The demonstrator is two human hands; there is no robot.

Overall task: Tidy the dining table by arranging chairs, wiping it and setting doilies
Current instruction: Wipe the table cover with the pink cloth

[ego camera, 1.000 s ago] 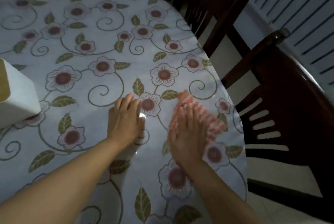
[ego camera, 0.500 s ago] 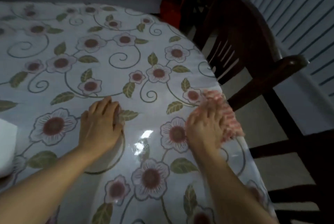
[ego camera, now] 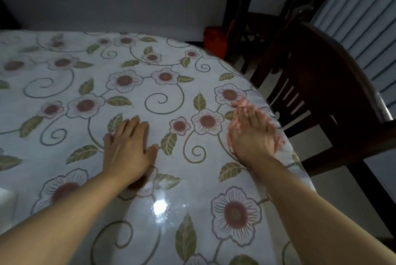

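Observation:
The dining table (ego camera: 132,97) wears a glossy white cover printed with flowers, leaves and curls. My right hand (ego camera: 251,134) lies flat on a pink and white cloth (ego camera: 241,103), pressing it on the cover close to the table's right edge. The cloth pokes out past my fingertips and beside my palm. My left hand (ego camera: 128,149) rests palm down on the cover near the middle, fingers together, holding nothing. A dark wooden chair (ego camera: 321,93) with a slatted back stands just beyond the right edge.
A second dark chair or piece of furniture (ego camera: 242,7) stands at the far end by the grey wall. A red object (ego camera: 214,43) sits on the floor behind the table. A white box corner (ego camera: 6,207) shows at the left edge. Ribbed white panels (ego camera: 364,18) line the right.
My right hand has slid the cloth forward and to the right, along the table's edge. My left hand has shifted forward too. The view has tilted up, so the white box has nearly left the frame.

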